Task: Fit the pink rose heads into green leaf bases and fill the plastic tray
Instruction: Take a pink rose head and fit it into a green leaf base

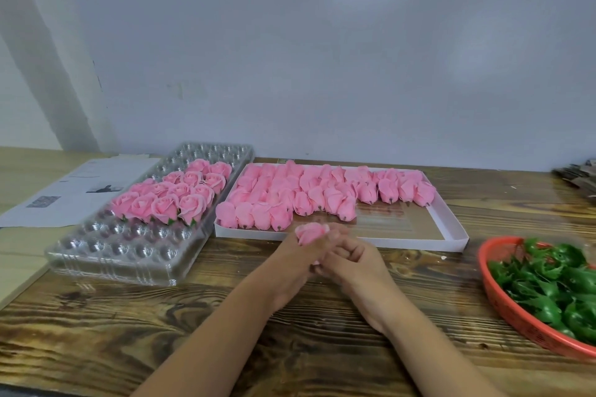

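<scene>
Left grip clenched round a pink rose head; right grip curled against it, contents unclear.
Both over bench, before white box.

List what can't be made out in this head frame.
- Underside of the held rose head: covered by the left hand and right hand; whether a leaf base is fitted can't be told.
- Red basket of green leaf bases: cut off by the right edge.
- Printed sheet: text too small and blurred.
</scene>
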`<state>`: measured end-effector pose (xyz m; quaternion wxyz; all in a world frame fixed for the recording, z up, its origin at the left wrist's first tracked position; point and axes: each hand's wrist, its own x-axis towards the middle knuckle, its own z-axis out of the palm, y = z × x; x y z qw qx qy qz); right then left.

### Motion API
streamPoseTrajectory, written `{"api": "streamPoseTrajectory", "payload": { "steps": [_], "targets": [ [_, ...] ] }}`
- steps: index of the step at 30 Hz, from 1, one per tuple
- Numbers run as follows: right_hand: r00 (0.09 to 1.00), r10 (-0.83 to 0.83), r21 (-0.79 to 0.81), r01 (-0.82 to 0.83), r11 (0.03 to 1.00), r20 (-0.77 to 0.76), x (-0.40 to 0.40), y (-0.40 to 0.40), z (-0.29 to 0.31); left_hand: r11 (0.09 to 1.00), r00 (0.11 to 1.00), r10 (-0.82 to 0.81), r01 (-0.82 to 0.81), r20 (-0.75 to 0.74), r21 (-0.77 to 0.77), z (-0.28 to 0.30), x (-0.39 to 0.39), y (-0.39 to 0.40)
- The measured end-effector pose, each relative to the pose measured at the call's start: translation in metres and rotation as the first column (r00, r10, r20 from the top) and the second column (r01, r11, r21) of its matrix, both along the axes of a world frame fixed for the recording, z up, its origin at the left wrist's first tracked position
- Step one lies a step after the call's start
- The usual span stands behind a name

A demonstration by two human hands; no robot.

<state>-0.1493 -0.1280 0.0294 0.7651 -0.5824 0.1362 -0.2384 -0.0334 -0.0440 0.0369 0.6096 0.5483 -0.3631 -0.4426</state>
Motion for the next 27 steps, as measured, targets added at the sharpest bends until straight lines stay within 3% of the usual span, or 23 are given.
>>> {"api": "streamPoseTrajectory", "payload": {
  "steps": [5,9,12,14,16,18,22,27],
  "targets": [
    [0.974,0.217,0.240,-0.227,0.944,0.066,-0.002,-0.007,-0.003,0.991,0.971,-0.124,0.110,-0.203,-0.077,-0.006,0.003,0.003],
    [0.967,0.251,0.293,-0.251,0.923,0.039,-0.002,-0.009,-0.006,0.992,0.971,-0.111,0.098,-0.210,-0.073,-0.007,0.000,0.006],
    [0.987,0.157,0.118,-0.152,0.981,-0.039,0.001,-0.005,-0.009,0.998,0.981,0.042,-0.051,-0.191,-0.044,-0.008,-0.003,0.004],
    [0.992,-0.014,-0.201,-0.011,0.980,-0.124,0.003,0.002,-0.012,0.986,0.963,0.151,-0.164,-0.225,-0.040,-0.010,-0.007,0.001],
    [0.964,-0.210,-0.549,0.088,0.831,-0.164,0.004,0.010,-0.015,0.970,0.942,0.223,-0.239,-0.251,-0.038,-0.011,-0.012,0.000],
    [0.930,-0.344,-0.707,0.157,0.690,-0.129,0.005,0.014,-0.017,0.962,0.938,0.251,-0.269,-0.241,-0.046,-0.011,-0.016,0.000],
    [0.935,-0.353,-0.750,0.208,0.628,-0.037,0.004,0.014,-0.018,0.963,0.940,0.235,-0.260,-0.245,-0.074,-0.010,-0.020,0.002],
    [0.978,-0.200,-0.606,0.128,0.785,-0.052,-0.001,0.011,-0.007,0.979,0.953,0.169,-0.193,-0.253,-0.073,-0.007,-0.015,0.003]
  ]
}}
